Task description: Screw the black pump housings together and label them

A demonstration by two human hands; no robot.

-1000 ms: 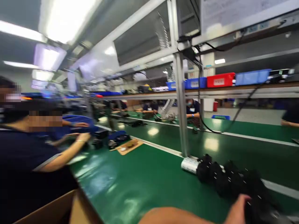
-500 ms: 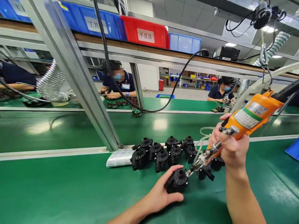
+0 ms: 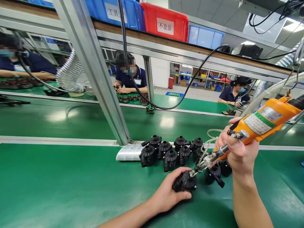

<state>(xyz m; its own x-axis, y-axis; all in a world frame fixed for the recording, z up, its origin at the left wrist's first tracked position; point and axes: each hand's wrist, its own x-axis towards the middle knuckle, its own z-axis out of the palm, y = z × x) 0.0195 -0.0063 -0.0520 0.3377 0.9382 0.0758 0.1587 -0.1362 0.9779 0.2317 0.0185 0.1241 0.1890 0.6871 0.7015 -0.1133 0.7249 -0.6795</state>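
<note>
My left hand (image 3: 169,190) is wrapped around a small black pump housing (image 3: 185,182) that rests on the green bench (image 3: 71,186). My right hand (image 3: 237,148) grips an orange electric screwdriver (image 3: 263,122) held at a slant. Its metal tip (image 3: 193,172) touches the top of the housing I hold. Behind it, several more black pump housings (image 3: 171,152) stand in a cluster.
A slanted aluminium post (image 3: 95,72) rises just left of the cluster, with a clear packet (image 3: 128,153) at its foot. A green conveyor (image 3: 71,117) runs behind. Blue and red bins (image 3: 166,23) sit on the shelf above. Other people work across the line.
The view swung from the left side of the line down to the bench. Since half a second ago my hands, the housing and the screwdriver have held nearly the same pose.
</note>
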